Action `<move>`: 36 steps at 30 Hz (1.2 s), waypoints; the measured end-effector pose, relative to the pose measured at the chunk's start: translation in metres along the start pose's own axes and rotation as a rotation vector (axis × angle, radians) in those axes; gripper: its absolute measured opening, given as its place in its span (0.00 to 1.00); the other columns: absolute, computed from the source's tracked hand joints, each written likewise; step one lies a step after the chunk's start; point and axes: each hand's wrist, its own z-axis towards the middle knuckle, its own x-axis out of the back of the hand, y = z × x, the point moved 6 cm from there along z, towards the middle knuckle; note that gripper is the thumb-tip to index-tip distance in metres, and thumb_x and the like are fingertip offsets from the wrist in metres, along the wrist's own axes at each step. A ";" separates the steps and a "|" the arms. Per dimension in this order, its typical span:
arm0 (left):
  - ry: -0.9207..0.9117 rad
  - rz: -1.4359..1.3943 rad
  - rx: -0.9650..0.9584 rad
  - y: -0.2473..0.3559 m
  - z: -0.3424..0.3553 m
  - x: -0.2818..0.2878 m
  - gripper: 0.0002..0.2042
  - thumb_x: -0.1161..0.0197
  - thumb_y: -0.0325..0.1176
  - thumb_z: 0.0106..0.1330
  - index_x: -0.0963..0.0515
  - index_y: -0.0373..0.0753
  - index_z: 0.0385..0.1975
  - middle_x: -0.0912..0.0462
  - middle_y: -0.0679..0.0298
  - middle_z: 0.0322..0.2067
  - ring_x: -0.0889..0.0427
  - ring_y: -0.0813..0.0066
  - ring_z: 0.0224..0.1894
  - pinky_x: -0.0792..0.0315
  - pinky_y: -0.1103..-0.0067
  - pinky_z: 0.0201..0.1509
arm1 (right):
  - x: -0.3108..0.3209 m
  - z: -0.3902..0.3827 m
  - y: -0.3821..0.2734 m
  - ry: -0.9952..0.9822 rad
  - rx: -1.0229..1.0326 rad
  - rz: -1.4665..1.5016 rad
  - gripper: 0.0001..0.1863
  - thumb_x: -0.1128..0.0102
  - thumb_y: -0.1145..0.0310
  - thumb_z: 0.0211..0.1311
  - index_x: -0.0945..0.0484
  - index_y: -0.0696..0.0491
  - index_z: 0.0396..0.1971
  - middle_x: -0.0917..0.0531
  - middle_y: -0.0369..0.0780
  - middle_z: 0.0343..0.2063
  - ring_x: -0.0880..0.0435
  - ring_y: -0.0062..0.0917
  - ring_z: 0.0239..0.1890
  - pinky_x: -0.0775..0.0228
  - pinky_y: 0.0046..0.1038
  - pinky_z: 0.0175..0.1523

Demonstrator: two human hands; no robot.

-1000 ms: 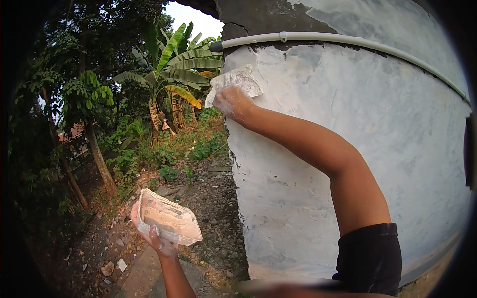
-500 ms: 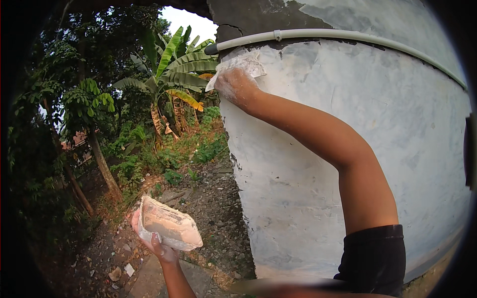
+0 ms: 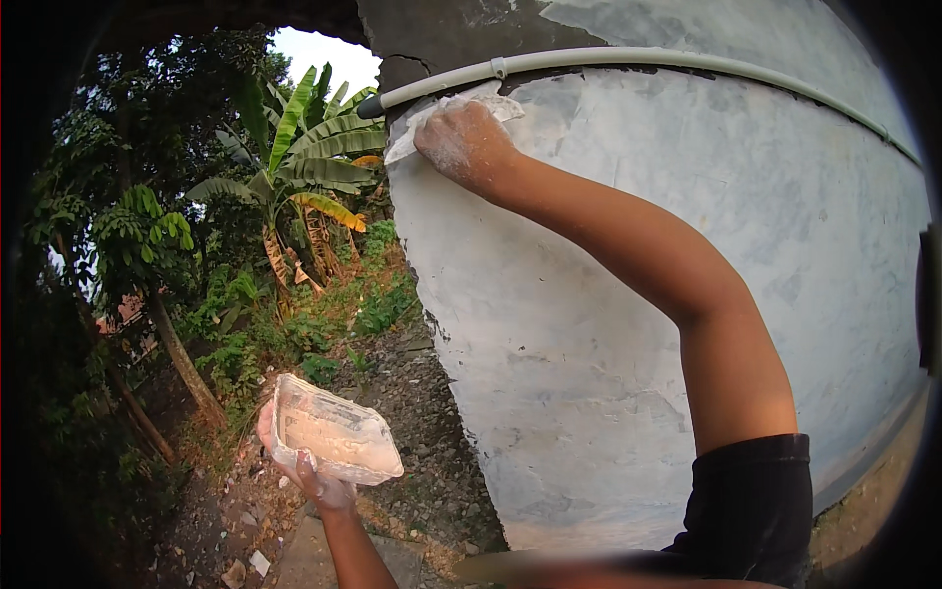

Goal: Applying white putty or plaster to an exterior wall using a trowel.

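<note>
My right hand (image 3: 465, 147) is closed on a crumpled white sheet (image 3: 505, 106) and presses it against the wall (image 3: 579, 324), just below the pipe and near the wall's left edge. Whether the sheet is cloth, paper or plastic is hard to make out. White powdery smears cover the knuckles. Lower left, my left hand (image 3: 324, 485) grips a rectangular plastic tub (image 3: 339, 432) from below and along its side, with the thumb on the near wall. Pale residue coats the tub's inside, and its mouth tilts toward me.
A white pipe (image 3: 589, 62) runs across the wall's upper part, its dark end jutting past the corner. Bare grey cement (image 3: 471, 27) shows above it. Rubble ground (image 3: 422, 422) lies left of the wall, with banana plants (image 3: 304, 157) and trees (image 3: 186, 344) behind.
My right hand has slid the white sheet rightward along the wall, away from its left edge. The view has turned slightly right. The tub remains in my left hand.
</note>
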 end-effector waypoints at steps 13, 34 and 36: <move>0.016 -0.304 0.196 -0.073 -0.001 -0.032 0.40 0.43 0.52 0.54 0.45 0.40 0.66 0.37 0.52 0.62 0.34 0.55 0.62 0.34 0.59 0.64 | 0.012 -0.031 0.020 -0.282 -0.067 0.013 0.16 0.44 0.73 0.53 0.21 0.64 0.41 0.17 0.46 0.23 0.14 0.33 0.29 0.22 0.33 0.28; -0.001 -0.366 0.154 -0.072 -0.004 -0.052 0.40 0.45 0.52 0.55 0.46 0.40 0.67 0.36 0.52 0.61 0.34 0.54 0.62 0.35 0.59 0.64 | -0.007 -0.035 -0.089 -0.285 0.115 0.356 0.07 0.41 0.71 0.52 0.15 0.54 0.23 0.14 0.43 0.24 0.12 0.35 0.32 0.21 0.36 0.34; 0.005 -0.351 0.138 -0.068 -0.003 -0.045 0.40 0.44 0.53 0.55 0.46 0.40 0.67 0.37 0.53 0.61 0.34 0.55 0.62 0.35 0.59 0.64 | 0.001 -0.024 -0.110 -0.367 0.147 0.385 0.06 0.40 0.71 0.53 0.15 0.53 0.22 0.14 0.42 0.25 0.12 0.35 0.32 0.21 0.36 0.33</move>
